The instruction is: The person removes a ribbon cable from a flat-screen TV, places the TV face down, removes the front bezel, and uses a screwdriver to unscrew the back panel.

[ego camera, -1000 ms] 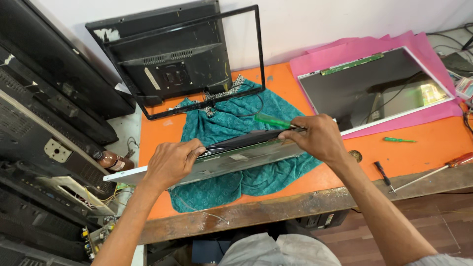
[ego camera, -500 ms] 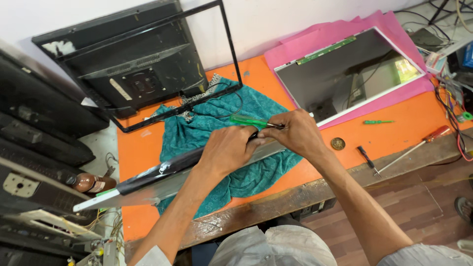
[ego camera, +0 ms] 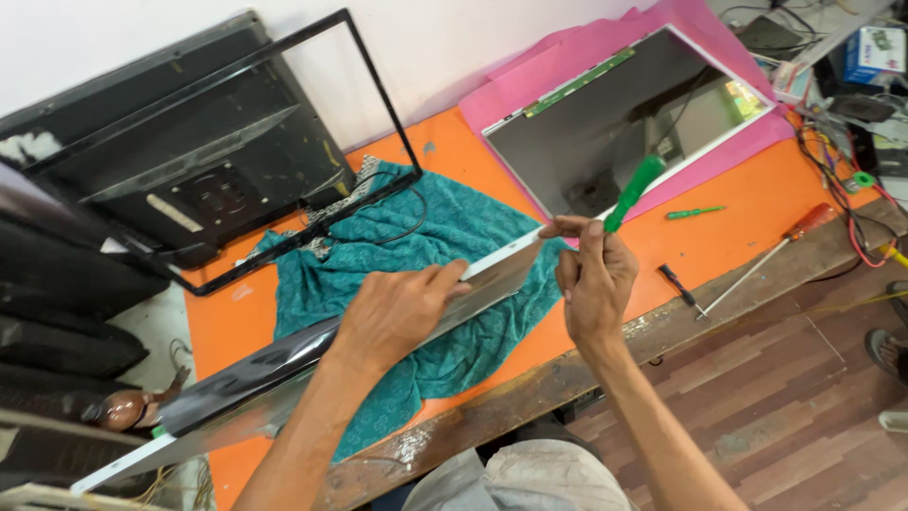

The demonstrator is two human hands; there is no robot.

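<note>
The fingers of the left hand [ego camera: 397,312] clamped the top edge of a long, thin white-framed display panel [ego camera: 284,369] tilted over the teal patterned cloth [ego camera: 454,237] on the orange table [ego camera: 757,218]; the right hand [ego camera: 594,279] gripped a green-handled screwdriver [ego camera: 632,192] beside the panel's end
</note>
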